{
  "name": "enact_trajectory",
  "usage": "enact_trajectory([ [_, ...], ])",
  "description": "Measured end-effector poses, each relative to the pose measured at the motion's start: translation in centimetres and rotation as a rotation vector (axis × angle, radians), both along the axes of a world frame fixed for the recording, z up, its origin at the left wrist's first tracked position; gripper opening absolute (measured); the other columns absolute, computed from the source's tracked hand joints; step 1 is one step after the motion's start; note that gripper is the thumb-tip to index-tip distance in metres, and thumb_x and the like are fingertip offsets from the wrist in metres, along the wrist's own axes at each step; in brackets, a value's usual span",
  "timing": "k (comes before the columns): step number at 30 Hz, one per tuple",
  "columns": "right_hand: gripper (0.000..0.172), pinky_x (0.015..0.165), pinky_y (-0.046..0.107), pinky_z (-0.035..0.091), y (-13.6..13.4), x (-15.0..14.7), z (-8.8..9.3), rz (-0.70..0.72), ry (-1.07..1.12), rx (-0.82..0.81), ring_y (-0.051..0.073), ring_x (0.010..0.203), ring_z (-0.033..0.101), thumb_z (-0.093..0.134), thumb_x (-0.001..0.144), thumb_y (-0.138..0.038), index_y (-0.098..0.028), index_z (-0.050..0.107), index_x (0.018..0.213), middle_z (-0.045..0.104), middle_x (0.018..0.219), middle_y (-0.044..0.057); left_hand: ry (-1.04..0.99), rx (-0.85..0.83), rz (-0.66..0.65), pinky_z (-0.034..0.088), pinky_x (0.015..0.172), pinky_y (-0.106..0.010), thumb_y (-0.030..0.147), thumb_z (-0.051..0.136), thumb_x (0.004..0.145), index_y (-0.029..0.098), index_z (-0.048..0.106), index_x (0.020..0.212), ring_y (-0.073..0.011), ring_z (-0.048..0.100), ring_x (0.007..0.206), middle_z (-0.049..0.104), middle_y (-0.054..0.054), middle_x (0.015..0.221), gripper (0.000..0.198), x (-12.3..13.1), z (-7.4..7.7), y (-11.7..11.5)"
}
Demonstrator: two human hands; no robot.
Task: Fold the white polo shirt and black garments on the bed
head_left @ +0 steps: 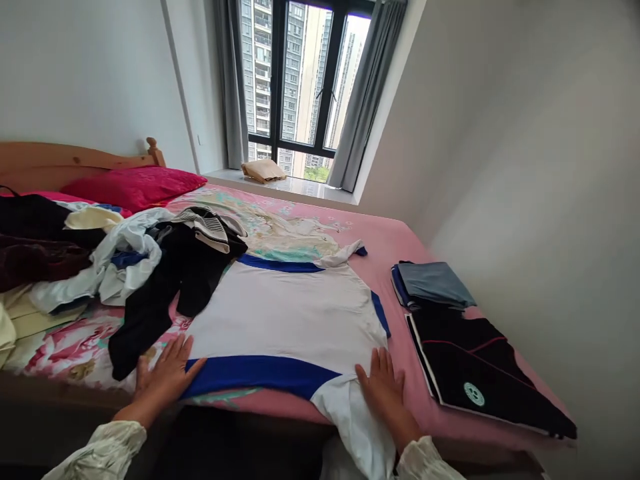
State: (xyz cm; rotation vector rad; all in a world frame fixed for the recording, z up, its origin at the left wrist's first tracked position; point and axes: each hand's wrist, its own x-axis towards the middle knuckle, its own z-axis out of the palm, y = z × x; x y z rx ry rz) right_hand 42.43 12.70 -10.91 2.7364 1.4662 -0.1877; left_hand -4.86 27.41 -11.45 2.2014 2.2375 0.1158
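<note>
A white shirt (290,313) with blue side panels lies spread flat across the bed, its body running left to right. One white sleeve hangs over the bed's near edge, and the other lies toward the far side. My left hand (167,373) rests with fingers spread at the shirt's near left corner, by the end of the blue panel. On the right, my right hand (384,387) lies flat, fingers stretched out, on the white cloth where the near sleeve meets the body. Neither hand grips anything.
Rumpled clothes (120,260) are heaped on the left, with black trousers (165,287) beside the shirt. Folded dark clothes (480,367) and a folded blue-grey garment (435,283) lie along the bed's right side. A red pillow (135,187) sits by the headboard (75,157).
</note>
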Motion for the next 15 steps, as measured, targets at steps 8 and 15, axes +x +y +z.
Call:
enact_trajectory([
  [8,0.053,0.113,0.05,0.005,2.2,-6.9,4.9,0.322,0.118,0.31,0.022,0.142,0.011,0.03,0.094,-0.04,-0.02,0.034,0.143,0.023,0.153,0.005,-0.035,0.01,-0.306,0.001,0.111,-0.058,0.042,0.034,0.089,0.026,0.039,0.14,-0.0225,0.012,0.143,0.022,-0.004,0.155,0.053,13.5,2.9,-2.0],
  [15,0.057,0.111,0.051,0.013,-2.1,-0.8,-2.0,0.049,0.128,0.423,0.029,0.136,0.028,0.034,0.09,-0.041,-0.009,0.043,0.136,0.035,0.146,0.016,0.008,0.04,-0.292,-0.001,0.113,-0.05,0.051,0.037,0.086,0.024,0.03,0.144,-0.0226,0.011,0.144,0.019,-0.003,0.156,0.065,11.5,-0.9,-1.8],
])
